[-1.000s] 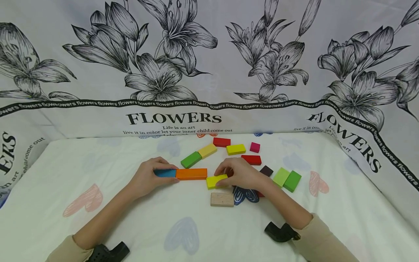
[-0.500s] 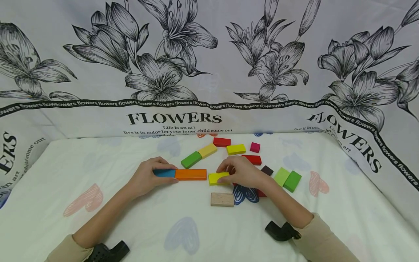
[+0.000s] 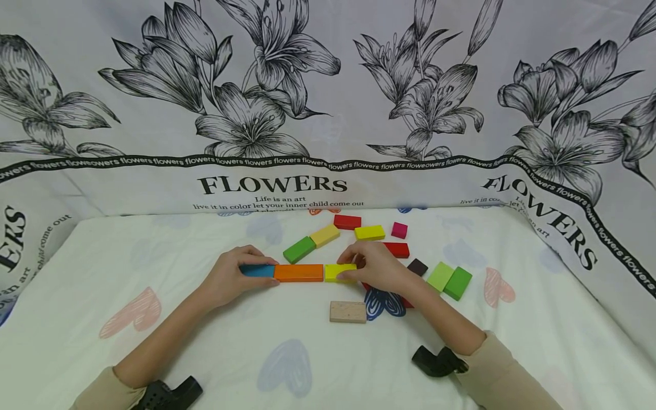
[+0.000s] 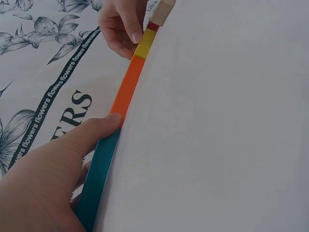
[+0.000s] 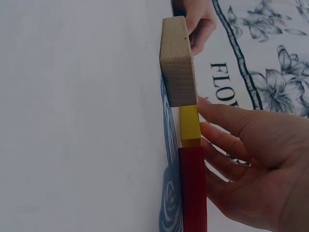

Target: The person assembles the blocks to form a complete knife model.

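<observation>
My left hand [image 3: 228, 279] grips the blue block [image 3: 258, 271], thumb on the near side and fingers on the far side. Its thumb lies by the seam with the long orange block [image 3: 299, 273], which abuts the blue one end to end. Between thumb and fingers of my right hand [image 3: 379, 267] is a yellow block [image 3: 334, 272], in line with the orange block's right end with at most a thin gap. A red block [image 5: 193, 188] lies by the right hand, partly hidden under it in the head view. Nearer the body rests a plain wooden block [image 3: 348, 312].
Behind the row lie a green block [image 3: 299, 250], a pale yellow block [image 3: 325, 235], red blocks [image 3: 347, 222], another yellow block [image 3: 369, 233] and a magenta cube [image 3: 399, 230]. To the right are a dark block [image 3: 417, 267] and two green blocks [image 3: 458, 283]. A flower-printed cloth [image 3: 277, 188] hangs behind.
The yellow block, tilted and slightly nearer the body at first, shifted right and away from the orange block, then moved back left and straightened into line with it. The left hand stayed nearly still.
</observation>
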Motion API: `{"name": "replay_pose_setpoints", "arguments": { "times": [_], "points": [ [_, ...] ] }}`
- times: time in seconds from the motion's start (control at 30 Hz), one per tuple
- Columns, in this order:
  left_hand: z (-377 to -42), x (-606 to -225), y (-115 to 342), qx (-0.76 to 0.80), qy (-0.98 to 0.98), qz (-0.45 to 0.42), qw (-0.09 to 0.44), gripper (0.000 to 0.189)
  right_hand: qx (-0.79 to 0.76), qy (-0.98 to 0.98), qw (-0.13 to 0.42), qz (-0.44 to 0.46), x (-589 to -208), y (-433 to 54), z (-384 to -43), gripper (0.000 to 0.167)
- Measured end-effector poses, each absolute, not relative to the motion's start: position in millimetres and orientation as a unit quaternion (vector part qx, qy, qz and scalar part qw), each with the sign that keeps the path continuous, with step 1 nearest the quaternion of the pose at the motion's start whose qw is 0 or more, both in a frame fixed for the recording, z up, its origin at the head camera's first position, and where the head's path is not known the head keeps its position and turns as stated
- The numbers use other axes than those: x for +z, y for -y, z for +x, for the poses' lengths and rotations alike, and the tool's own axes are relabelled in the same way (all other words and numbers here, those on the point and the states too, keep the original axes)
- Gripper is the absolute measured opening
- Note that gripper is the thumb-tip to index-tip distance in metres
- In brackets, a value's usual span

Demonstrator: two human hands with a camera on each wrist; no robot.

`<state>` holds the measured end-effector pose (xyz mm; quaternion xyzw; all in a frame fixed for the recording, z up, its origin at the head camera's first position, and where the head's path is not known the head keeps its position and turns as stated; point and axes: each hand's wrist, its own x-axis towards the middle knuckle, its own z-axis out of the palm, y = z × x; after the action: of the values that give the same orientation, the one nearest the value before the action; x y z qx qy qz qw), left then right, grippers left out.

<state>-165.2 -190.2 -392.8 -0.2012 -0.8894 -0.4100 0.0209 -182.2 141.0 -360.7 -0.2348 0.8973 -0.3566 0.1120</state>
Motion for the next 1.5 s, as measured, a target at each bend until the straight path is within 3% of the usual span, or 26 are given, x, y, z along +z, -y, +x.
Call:
{"name": "replay_pose_setpoints", "arguments": {
  "times": [0.97, 1.5],
  "points": [
    [-164.9, -386.8, 190.2, -0.358, 0.914, -0.190, 0.032, 0.036, -0.365, -0.898, 0.112, -0.220, -359.8, -133.1, -177.6, 0.027],
    [-165.8, -384.8, 196.4, -0.372, 0.909, -0.185, 0.013, 0.036, -0.360, -0.899, 0.106, -0.225, -364.5, -129.5, -178.3, 0.027]
  ]
}}
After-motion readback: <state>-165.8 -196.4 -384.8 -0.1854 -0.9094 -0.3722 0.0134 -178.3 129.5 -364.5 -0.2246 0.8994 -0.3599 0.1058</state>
